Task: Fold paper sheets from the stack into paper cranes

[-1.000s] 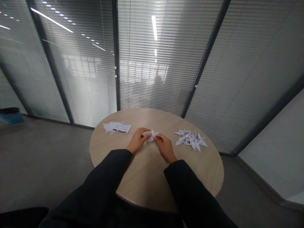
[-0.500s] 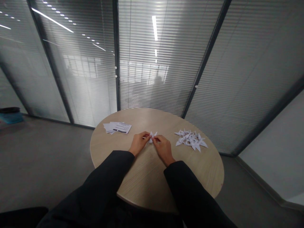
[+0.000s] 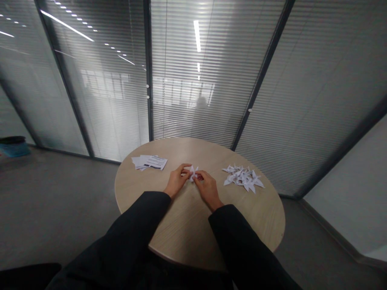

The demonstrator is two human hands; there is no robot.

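Between my two hands, above the middle of the round table, is a small white paper crane point(image 3: 192, 173) with pointed tips sticking up. My left hand point(image 3: 178, 178) pinches its left side between thumb and fingers. On the other side, my right hand point(image 3: 206, 185) grips it with thumb and index finger. The fingers cover part of the folded paper. A pile of white folded paper cranes point(image 3: 242, 177) lies to the right of my right hand. Left of my left hand is a loose stack of printed white paper sheets point(image 3: 154, 162).
The round wooden table point(image 3: 187, 237) has its curved edge close to my body. Glass partitions with blinds point(image 3: 193, 117) stand right behind it. A blue bin with a dark top point(image 3: 15, 148) is on the floor at far left.
The fingers of both hands have shifted slightly on the paper crane; the left index finger is raised a little higher. The pile and the sheets have stayed put.
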